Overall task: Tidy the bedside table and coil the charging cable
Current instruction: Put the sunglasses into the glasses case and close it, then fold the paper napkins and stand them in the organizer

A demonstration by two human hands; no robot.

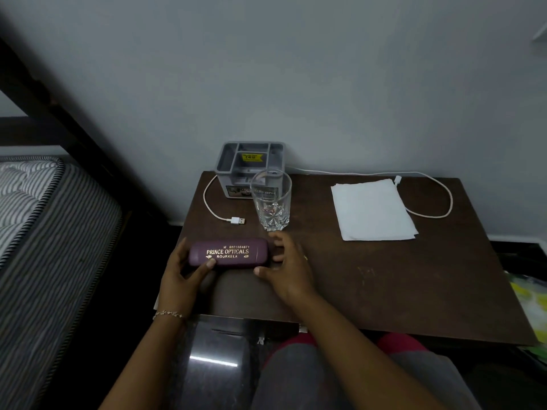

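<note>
Charging cable [236, 220] lies uncoiled along the bedside table's [384, 276] far edge, passing behind a grey organiser [228, 180]. Left hand [177, 276] grips the near maroon case [228, 253] lettered "PRINCE OPTICALS ROURKELA". Right hand [290, 270] curves loosely beside its right end, holding nothing.

I am watching through a single wide-angle camera sitting on the person's head, looking forward and steeply down. It is viewing the table [355, 276] from close above its near edge, so the tabletop is filling the middle and right of the frame. The lens is facing the wall [296, 84] behind the table and taking in the bed [44, 217] at the left. The left hand [180, 273] and right hand [290, 267] are reaching up from the bottom edge to the spectacle case [229, 253] just below centre, with the person's lap [296, 377] lying nearest, underneath.
</note>
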